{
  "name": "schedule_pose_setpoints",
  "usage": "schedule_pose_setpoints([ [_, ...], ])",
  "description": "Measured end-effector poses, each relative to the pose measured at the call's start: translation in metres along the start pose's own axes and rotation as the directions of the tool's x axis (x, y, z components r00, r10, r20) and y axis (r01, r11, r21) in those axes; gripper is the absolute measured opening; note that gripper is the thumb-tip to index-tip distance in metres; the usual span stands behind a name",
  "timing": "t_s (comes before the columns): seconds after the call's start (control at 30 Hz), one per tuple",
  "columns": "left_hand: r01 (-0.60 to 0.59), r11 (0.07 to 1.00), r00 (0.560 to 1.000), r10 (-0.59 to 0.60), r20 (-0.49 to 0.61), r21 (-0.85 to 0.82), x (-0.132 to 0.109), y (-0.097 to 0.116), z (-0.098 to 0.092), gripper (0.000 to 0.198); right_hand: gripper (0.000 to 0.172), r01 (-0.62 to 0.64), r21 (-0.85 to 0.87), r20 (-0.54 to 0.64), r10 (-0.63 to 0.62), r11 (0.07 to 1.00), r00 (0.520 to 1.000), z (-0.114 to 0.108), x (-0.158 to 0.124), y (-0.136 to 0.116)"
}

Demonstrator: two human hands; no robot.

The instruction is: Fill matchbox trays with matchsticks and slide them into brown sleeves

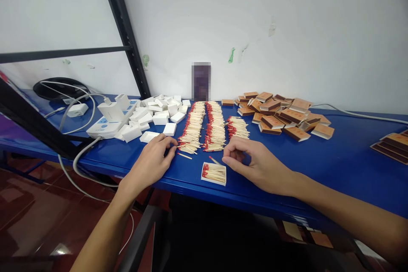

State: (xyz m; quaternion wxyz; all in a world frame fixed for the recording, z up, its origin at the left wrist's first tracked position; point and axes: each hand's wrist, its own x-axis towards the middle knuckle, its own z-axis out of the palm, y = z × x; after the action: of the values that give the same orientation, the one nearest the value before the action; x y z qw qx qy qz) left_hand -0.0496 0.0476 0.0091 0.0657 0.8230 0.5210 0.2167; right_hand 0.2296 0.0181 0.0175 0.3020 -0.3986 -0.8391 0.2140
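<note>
My left hand (154,158) rests on the blue table (334,165), its fingertips pinched at the near end of a row of red-tipped matches (193,128). My right hand (255,162) is curled, thumb and finger pinching one match (215,160) just above a small white open tray (213,173) that holds several matches. Two more rows of matches (214,126) and a smaller bunch (237,127) lie behind the hands.
White inner trays (156,118) are piled at the left beside a white power strip (108,122) with cables. Brown matchbox sleeves (283,114) are heaped at the right, more (393,143) at the far right edge. A black metal frame (124,29) stands left.
</note>
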Motion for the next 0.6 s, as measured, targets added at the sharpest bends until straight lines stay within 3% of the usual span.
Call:
schedule_pose_setpoints([
  [0.13, -0.002, 1.0, 1.0, 0.002, -0.002, -0.012, 0.001, 0.001, 0.0, 0.02, 0.018, -0.043, -0.013, 0.041, 0.044, 0.999, 0.998, 0.002, 0.0, -0.001],
  [0.27, -0.012, 0.999, 1.0, 0.012, -0.013, -0.032, 0.0, 0.001, 0.0, 0.02, 0.023, -0.104, -0.019, -0.007, 0.104, 0.994, 0.995, 0.002, 0.001, 0.005],
  [0.4, -0.046, 0.999, 0.992, 0.043, -0.115, -0.028, -0.003, 0.001, -0.006, 0.017, 0.024, -0.102, -0.02, -0.055, 0.1, 0.995, 0.993, 0.003, 0.0, 0.008],
  [0.5, -0.113, 0.993, 0.976, 0.107, -0.188, -0.02, -0.005, 0.012, -0.013, 0.014, 0.024, -0.113, -0.015, -0.1, 0.111, 0.994, 0.989, 0.004, 0.001, 0.01],
  [0.6, -0.246, 0.966, 0.963, 0.234, -0.131, -0.081, -0.005, 0.034, -0.01, 0.013, 0.024, -0.12, -0.033, -0.109, 0.116, 0.992, 0.987, 0.004, 0.003, 0.012],
])
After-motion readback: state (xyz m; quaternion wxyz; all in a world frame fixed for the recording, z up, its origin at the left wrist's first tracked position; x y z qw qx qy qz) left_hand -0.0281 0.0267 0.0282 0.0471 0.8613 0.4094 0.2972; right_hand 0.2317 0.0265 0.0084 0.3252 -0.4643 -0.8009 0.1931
